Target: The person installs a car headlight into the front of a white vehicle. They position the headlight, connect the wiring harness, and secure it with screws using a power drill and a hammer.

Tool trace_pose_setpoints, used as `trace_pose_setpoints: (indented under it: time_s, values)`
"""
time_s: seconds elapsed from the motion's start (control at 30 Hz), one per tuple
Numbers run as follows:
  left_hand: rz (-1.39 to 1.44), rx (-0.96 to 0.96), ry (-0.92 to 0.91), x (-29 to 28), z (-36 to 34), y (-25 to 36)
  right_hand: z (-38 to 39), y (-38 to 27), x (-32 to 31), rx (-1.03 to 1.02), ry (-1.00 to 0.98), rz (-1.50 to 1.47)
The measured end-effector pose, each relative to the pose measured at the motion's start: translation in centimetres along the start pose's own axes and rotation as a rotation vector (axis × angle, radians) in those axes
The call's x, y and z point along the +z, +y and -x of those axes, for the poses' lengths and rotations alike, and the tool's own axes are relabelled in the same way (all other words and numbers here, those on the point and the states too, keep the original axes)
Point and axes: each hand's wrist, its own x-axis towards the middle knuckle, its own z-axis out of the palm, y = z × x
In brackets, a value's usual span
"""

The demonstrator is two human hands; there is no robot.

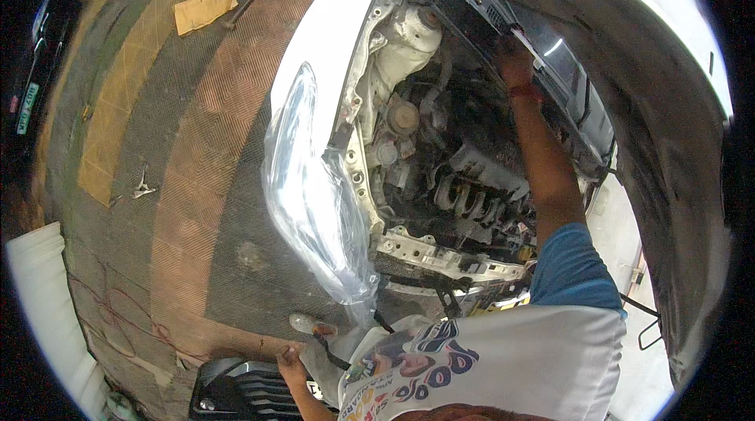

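In the open engine bay [425,138] of a white car [314,20], my right hand [515,59] reaches to the dark plastic cowl [487,4] below the windscreen; its fingertips are dim and hard to make out. My right forearm stretches across the engine's right side. My left hand [289,358] is low at the left, fingers curled, just above a black grille part [236,385]; whatever it may hold is too small to tell. A clear headlamp [307,193] sits at the car's near left corner, and a pale metal crossbar [440,260] runs along the bay's front.
The raised bonnet [653,122] arches along the right. Striped flooring [204,145] carries a cardboard piece [204,8], a small metal part [143,183] and red hoses [141,319]. A dark vehicle [39,43] and a white ribbed panel [43,295] are at far left.
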Motion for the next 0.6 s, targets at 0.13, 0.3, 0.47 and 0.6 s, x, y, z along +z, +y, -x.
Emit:
trace_pose_setpoints:
  time_s: [0.13,0.3,0.47,0.6]
  values:
    - [0.022,0.022,-0.025,-0.5,0.2,2.6,1.2,1.9,0.1,-0.151,0.146,0.081]
    - [-0.088,0.045,-0.045,-1.2,-0.1,0.5,6.0,-1.4,-2.3,0.213,-0.033,-0.037]
    - [-0.049,0.068,-0.096,-2.2,0.0,0.7,3.3,0.1,1.8,0.073,-0.01,0.078]
    - [-0.297,0.166,0.139,-2.8,0.0,-1.7,-1.4,-4.4,2.9,0.144,-0.205,0.108]
